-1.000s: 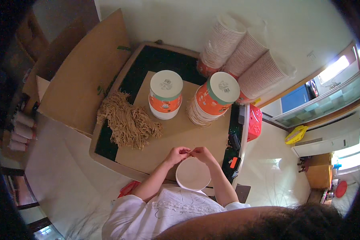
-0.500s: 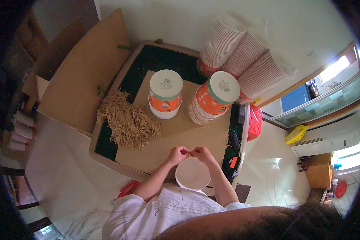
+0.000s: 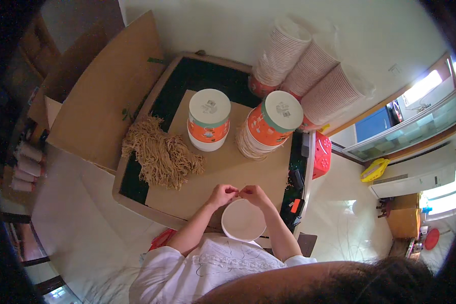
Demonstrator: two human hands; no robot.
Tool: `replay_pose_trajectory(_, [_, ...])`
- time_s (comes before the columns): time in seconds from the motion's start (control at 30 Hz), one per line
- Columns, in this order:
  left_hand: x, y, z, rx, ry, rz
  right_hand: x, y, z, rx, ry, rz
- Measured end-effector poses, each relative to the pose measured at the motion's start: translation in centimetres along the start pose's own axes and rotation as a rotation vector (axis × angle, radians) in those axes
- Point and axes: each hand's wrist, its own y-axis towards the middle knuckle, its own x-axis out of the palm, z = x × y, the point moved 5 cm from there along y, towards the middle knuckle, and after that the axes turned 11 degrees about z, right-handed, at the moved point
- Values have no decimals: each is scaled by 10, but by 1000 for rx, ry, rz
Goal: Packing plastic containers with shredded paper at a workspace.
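Observation:
A round white paper bucket [image 3: 243,220] stands at the table's near edge, against my body, with its open mouth toward me. At its far rim my left hand [image 3: 223,195] and my right hand [image 3: 255,195] meet, fingertips pinched close together. Whatever thin thing lies between them is too small to make out. To the left and beyond lies a loose heap of tan twine cords [image 3: 162,154]. Two stacks of upturned orange-and-white paper buckets stand farther back, the left stack [image 3: 207,133] and the right stack [image 3: 268,126]; tan cords hang about the right one.
Tall nested stacks of white buckets [image 3: 309,63] in clear plastic lean by the wall. An open cardboard box [image 3: 106,93] stands left of the table. Cardboard [image 3: 218,178] covers part of the dark green tabletop. Black devices [image 3: 297,180] and a red basket [image 3: 323,154] are at right.
My pinched fingers have shifted very slightly at the bucket's far rim. The bucket, the cords and the stacks stay as they were.

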Motion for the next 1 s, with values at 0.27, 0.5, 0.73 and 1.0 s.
replay_pose_trajectory(0.27, [-2,-2,-4,-168,-217,-99,-3,-5,-12,24,23,35])
replay_pose_trajectory(0.5, [-3,-2,1,-211,-159,-65,-2,-6,-22,-47,39,32])
replay_pose_trajectory(0.73, [-1,-1,6,-190,-88,-12,-2,-6,-21,-56,54,81])
replay_pose_trajectory(1.0, [2,3,6,-93,-82,-36,-4,-6,-17,-33,5,109])
